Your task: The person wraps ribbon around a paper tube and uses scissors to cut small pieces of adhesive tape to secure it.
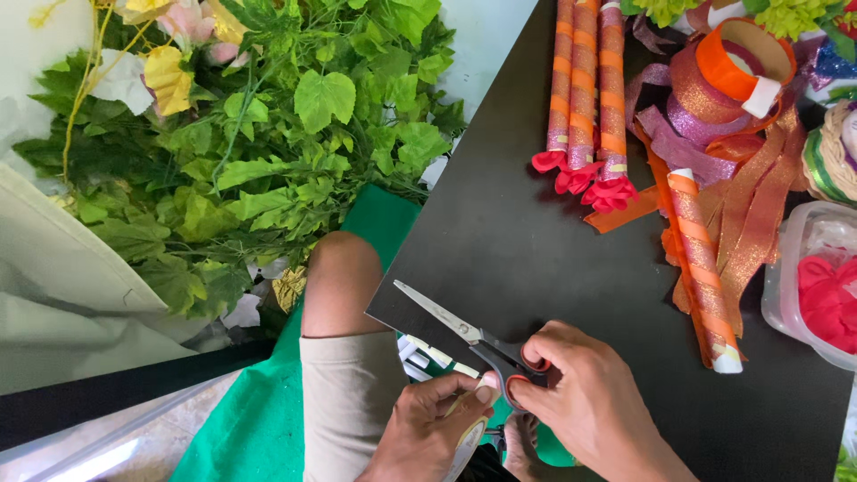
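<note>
Right hand [585,402] at six o'clock, grip closed through the orange-lined handles of the scissors [473,337], blades shut and pointing to ten o'clock over the black tabletop [500,223]; left hand [428,428] just beside, pinching a tape roll [466,446]; wrapped sticks [585,89] lie at one o'clock

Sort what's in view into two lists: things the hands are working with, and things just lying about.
In hand:
right hand holding scissors
left hand holding a tape roll

Lying about:
wrapped sticks
loose ribbon
ribbon spools
plastic tub
leafy garland
black table
</note>
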